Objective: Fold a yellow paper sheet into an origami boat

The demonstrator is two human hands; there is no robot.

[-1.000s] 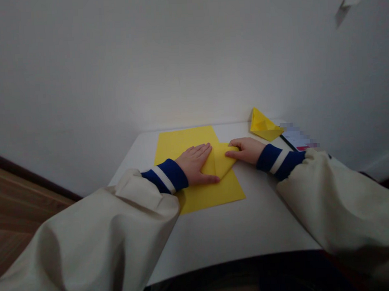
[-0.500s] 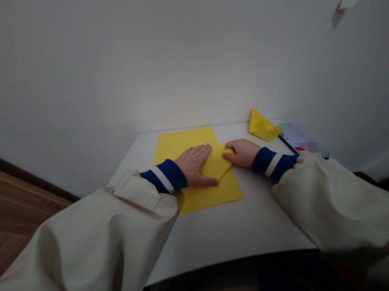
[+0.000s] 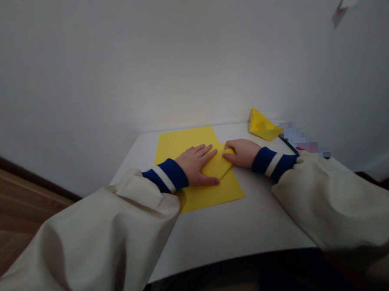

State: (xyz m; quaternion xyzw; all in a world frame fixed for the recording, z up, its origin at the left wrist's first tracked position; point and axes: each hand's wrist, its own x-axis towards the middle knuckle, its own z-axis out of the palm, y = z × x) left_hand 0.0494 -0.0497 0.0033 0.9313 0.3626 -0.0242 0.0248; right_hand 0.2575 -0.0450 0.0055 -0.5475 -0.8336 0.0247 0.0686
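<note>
A folded piece of yellow paper (image 3: 215, 165) lies on top of a larger flat yellow sheet (image 3: 213, 196). My left hand (image 3: 197, 165) rests flat on the folded paper with its fingers spread and its thumb along the near edge. At the right corner, my right hand (image 3: 242, 152) pinches the folded paper between thumb and curled fingers. Much of the folded paper's left part is hidden under my left hand.
A folded yellow paper boat (image 3: 263, 126) stands at the back right of the white table (image 3: 238, 234). Beside it lies a dark-edged flat object (image 3: 288, 144), partly blurred out. The wall (image 3: 190, 67) rises directly behind the table.
The fingers of my left hand have spread and shifted slightly to the right over the folded paper. My right hand keeps its pinch in the same place.
</note>
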